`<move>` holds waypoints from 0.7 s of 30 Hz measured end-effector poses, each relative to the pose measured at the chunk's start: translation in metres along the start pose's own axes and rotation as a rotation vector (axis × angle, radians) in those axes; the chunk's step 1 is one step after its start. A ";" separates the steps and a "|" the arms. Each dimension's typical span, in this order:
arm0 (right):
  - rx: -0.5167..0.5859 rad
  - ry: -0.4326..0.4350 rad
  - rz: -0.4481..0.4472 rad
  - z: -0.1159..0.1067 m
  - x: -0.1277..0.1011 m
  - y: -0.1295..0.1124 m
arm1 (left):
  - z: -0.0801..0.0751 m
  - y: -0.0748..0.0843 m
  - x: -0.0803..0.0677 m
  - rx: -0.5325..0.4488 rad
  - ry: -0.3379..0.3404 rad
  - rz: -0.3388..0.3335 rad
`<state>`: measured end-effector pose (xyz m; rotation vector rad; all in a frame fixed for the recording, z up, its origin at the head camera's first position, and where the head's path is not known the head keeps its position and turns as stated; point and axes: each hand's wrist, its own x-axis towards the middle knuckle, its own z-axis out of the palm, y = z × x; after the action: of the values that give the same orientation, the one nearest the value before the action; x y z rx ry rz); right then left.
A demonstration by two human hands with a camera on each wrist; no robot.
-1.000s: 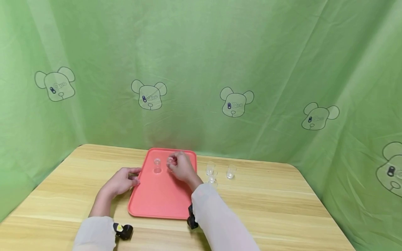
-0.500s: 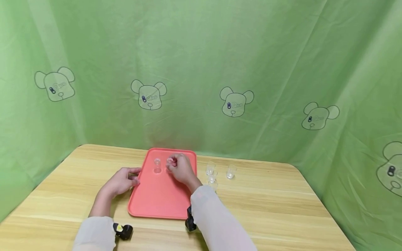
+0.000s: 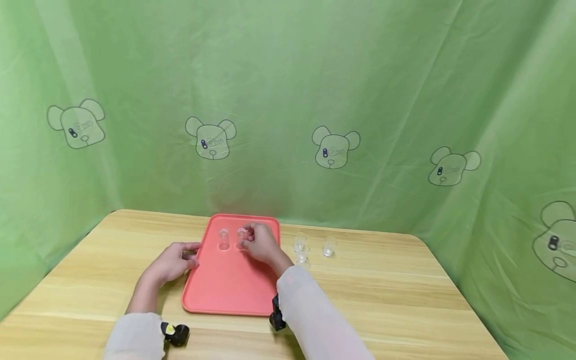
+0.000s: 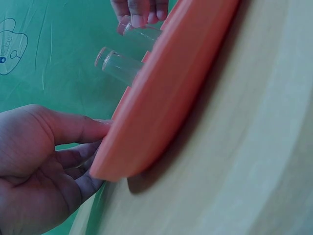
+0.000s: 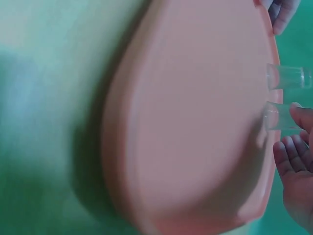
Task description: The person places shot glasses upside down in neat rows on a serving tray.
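A red tray [image 3: 225, 285] lies on the table, and my left hand [image 3: 172, 261] grips its left edge. In the left wrist view, the thumb of the left hand [image 4: 54, 161] is on the upper side of the rim with fingers beneath. My right hand [image 3: 263, 245] pinches a clear shot glass [image 5: 279, 116] near the tray's far end. That glass is upside down, its wide mouth at the tray surface and its narrow base upward. Just left of it stands a second inverted shot glass [image 3: 223, 239], also visible in the left wrist view as a clear glass [image 4: 120, 66].
Several more shot glasses stand upright on the wooden table [image 3: 382, 300] right of the tray, among them one glass [image 3: 300, 242] near the tray and another glass [image 3: 330, 246] farther right. A green curtain [image 3: 270, 75] with bear-head outlines encloses the table's back and sides.
The right hand stays by the same shot glass, its fingers shifting slightly so that more of the glass shows. The left hand keeps its hold on the tray. The head view tilts slightly.
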<state>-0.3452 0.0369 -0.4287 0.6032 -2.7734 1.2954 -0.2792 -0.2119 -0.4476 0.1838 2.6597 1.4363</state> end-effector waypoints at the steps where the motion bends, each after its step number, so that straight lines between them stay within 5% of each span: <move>1: -0.005 0.000 -0.009 -0.002 0.000 -0.001 | 0.000 0.000 0.000 -0.001 -0.001 -0.001; 13: -0.010 -0.019 -0.092 -0.039 -0.001 -0.017 | 0.000 0.001 -0.002 0.000 -0.009 -0.008; 21: 0.046 0.059 -0.118 -0.074 -0.004 -0.019 | 0.000 0.001 -0.002 0.010 -0.009 0.001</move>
<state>-0.3451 0.0822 -0.3668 0.7074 -2.6242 1.3337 -0.2777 -0.2119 -0.4468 0.1917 2.6607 1.4195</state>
